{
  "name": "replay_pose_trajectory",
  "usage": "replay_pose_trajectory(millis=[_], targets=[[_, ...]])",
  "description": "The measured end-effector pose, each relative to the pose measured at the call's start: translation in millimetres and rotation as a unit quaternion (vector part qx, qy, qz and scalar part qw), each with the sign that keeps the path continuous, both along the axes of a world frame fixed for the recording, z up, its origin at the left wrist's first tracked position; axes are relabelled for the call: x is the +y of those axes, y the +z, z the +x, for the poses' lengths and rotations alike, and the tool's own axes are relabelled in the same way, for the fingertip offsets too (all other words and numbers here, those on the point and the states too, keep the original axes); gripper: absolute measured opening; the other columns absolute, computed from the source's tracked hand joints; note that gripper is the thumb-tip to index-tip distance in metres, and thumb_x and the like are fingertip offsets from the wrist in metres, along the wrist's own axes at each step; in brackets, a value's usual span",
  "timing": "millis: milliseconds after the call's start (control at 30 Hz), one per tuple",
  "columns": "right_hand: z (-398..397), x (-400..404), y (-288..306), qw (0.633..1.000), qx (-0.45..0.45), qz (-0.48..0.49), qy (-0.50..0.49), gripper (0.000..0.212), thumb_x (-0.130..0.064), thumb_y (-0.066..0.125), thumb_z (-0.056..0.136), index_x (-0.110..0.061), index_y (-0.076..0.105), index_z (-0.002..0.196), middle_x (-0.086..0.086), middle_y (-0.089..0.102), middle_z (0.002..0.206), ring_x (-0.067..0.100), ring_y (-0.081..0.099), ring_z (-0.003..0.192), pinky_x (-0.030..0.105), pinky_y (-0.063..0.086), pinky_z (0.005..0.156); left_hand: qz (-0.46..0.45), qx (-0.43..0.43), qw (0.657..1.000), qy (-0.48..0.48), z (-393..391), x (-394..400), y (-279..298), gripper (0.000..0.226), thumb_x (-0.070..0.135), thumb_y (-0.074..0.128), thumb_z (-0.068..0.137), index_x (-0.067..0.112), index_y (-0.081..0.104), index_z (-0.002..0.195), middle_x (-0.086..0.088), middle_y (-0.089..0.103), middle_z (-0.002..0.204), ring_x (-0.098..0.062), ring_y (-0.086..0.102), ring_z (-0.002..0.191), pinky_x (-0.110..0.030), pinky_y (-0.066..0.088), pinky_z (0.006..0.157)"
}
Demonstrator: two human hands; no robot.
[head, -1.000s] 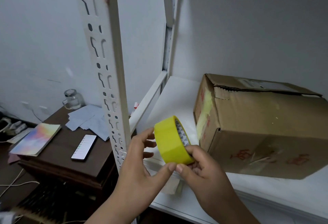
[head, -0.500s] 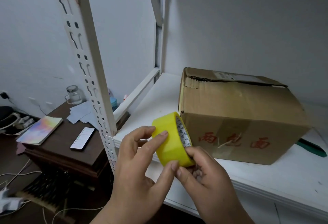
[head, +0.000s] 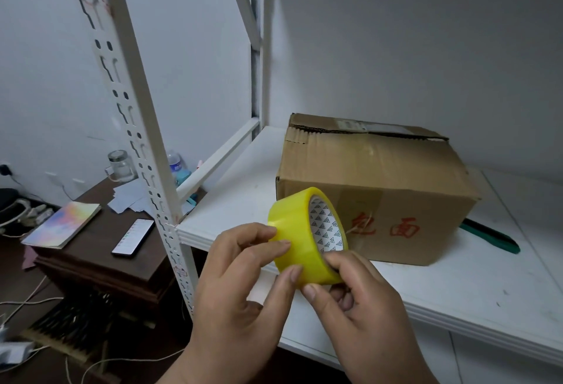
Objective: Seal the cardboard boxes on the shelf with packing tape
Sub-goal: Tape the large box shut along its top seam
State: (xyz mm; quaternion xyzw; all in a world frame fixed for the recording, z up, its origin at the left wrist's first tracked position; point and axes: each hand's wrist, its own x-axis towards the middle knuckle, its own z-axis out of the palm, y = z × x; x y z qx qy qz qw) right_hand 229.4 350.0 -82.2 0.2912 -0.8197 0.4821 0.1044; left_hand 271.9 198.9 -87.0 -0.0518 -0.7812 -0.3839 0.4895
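Observation:
A yellow roll of packing tape (head: 300, 240) is held in front of the shelf edge by both hands. My left hand (head: 240, 286) has its fingertips and thumb curled on the roll's outer face. My right hand (head: 359, 298) grips the roll from below, thumb on the outer face, fingers under the core. Behind the roll a brown cardboard box (head: 374, 182) with red characters sits on the white shelf (head: 237, 201). Its top flaps lie closed with a dark gap along the seam.
A white perforated shelf post (head: 134, 127) rises at the left. A green-handled tool (head: 490, 239) lies on the shelf right of the box. Lower left, a dark wooden side table (head: 100, 249) carries a phone (head: 133, 236), a notebook (head: 62, 223), papers and a glass jar (head: 120, 166).
The view has swung left and back, so the box sits farther right and its front faces me. My left fingertips have shifted along the roll's outer face; both hands still hold the roll.

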Motion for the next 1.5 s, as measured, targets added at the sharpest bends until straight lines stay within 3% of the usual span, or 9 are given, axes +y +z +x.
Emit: replay_pose_trajectory(millis=[300,533,633,800,933,1000,1167,1300,1500], targets=[[-12,-3,-6,0.998,0.061,-0.016,-0.018,0.019,-0.038,0.059,0.085,-0.027,0.064,0.100,-0.018,0.058,0.100,0.001,0.059,0.086,0.005,0.040,0.071,0.132,-0.014,0.988,-0.079,-10,0,6,0.025,0.024,0.063,0.085,0.024,0.064,0.110,0.000,0.057,0.112,-0.022,0.061,0.102,-0.026,0.049,0.083],[-29,-20,-17,0.994,0.106,-0.010,0.011,0.024,-0.026,0.067,0.082,-0.036,0.057,0.101,-0.020,0.058,0.119,0.001,0.059,0.110,0.008,0.041,0.087,0.376,-0.215,0.883,-0.180,-28,-36,29,0.042,0.045,0.064,0.090,0.041,0.055,0.131,0.009,0.071,0.108,-0.009,0.067,0.103,-0.033,0.051,0.090],[-33,-28,-23,0.993,0.120,0.012,0.010,0.039,-0.012,0.073,0.073,-0.037,0.058,0.098,-0.021,0.057,0.122,0.003,0.059,0.113,0.011,0.043,0.088,0.357,-0.260,0.876,-0.194,-40,-60,42,0.039,0.052,0.050,0.095,0.041,0.053,0.132,0.030,0.065,0.114,0.008,0.062,0.106,-0.028,0.047,0.088],[-40,-39,-24,0.988,0.154,0.017,0.019,0.029,-0.017,0.058,0.068,-0.032,0.056,0.093,-0.018,0.056,0.124,0.008,0.059,0.110,0.022,0.048,0.080,0.289,-0.357,0.848,-0.265,-53,-87,52,0.045,0.056,0.056,0.089,0.042,0.056,0.131,0.028,0.061,0.125,0.011,0.058,0.111,-0.015,0.053,0.084],[-45,-47,-25,0.979,0.198,0.044,0.020,0.023,-0.018,0.058,0.070,-0.027,0.054,0.090,-0.018,0.053,0.131,0.014,0.057,0.106,0.020,0.044,0.083,0.362,-0.396,0.781,-0.319,-59,-95,43,0.045,0.040,0.066,0.078,0.033,0.065,0.123,0.007,0.069,0.122,-0.022,0.066,0.113,-0.048,0.050,0.101],[-48,-48,-25,0.974,0.218,0.057,0.005,0.022,-0.017,0.057,0.072,-0.027,0.054,0.092,-0.014,0.051,0.137,0.020,0.057,0.108,0.025,0.044,0.086,0.412,-0.393,0.733,-0.371,-62,-102,35,0.049,0.033,0.077,0.074,0.026,0.069,0.122,-0.011,0.068,0.123,-0.038,0.066,0.108,-0.055,0.048,0.097],[-44,-53,-27,0.962,0.267,0.028,-0.044,0.025,-0.007,0.051,0.082,-0.024,0.056,0.101,-0.005,0.044,0.143,0.031,0.052,0.122,0.032,0.042,0.098,0.512,-0.288,0.624,-0.515,-68,-110,28,0.066,0.008,0.086,0.070,0.005,0.060,0.131,-0.021,0.067,0.120,-0.029,0.070,0.100,-0.035,0.059,0.080],[-39,-66,-22,0.949,0.282,-0.049,-0.134,0.030,-0.012,0.061,0.075,-0.016,0.053,0.104,0.012,0.042,0.130,0.008,0.042,0.130,0.018,0.038,0.103,0.538,-0.237,0.556,-0.588,-70,-110,27,0.060,-0.003,0.069,0.084,0.000,0.046,0.140,-0.022,0.066,0.120,-0.030,0.070,0.101,-0.036,0.058,0.085],[-50,-67,-24,0.952,0.290,0.088,-0.044,0.034,-0.041,0.072,0.073,-0.038,0.058,0.104,0.002,0.036,0.146,0.031,0.029,0.145,0.047,0.035,0.111,0.556,-0.249,0.575,-0.546,-68,-106,21,0.072,-0.006,0.079,0.065,0.003,0.058,0.133,-0.017,0.064,0.125,-0.026,0.067,0.105,-0.037,0.057,0.088]])
